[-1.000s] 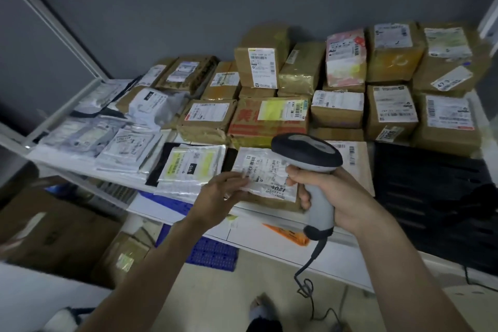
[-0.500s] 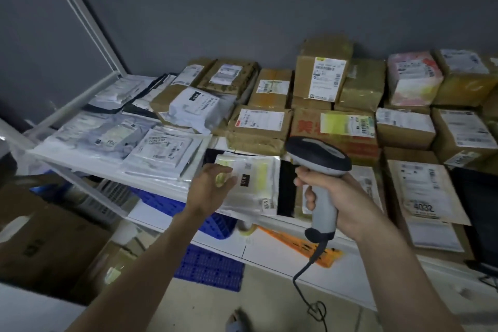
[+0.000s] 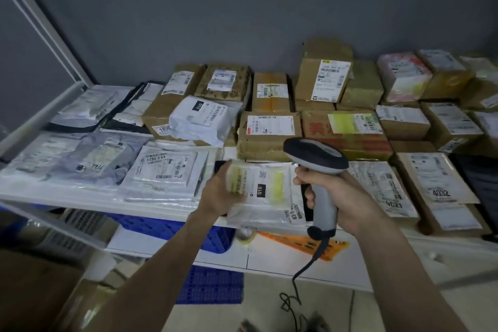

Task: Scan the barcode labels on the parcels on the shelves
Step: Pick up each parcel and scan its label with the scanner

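Head view: white shelf (image 3: pixel 80 197) of parcels.
Left hand (image 3: pixel 223 191): fingers flat on clear poly mailer (image 3: pixel 269 197).
Right hand (image 3: pixel 342 202): gripping barcode scanner (image 3: pixel 320 167).

Dim, soft-focus, edges fisheye-bent

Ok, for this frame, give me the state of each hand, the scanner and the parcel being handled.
Left hand: fingers resting flat on the clear mailer.
Right hand: gripping the scanner's handle.
Barcode scanner: held upright, head over the shelf's front row.
Clear mailer: lying flat at the shelf edge, label up.
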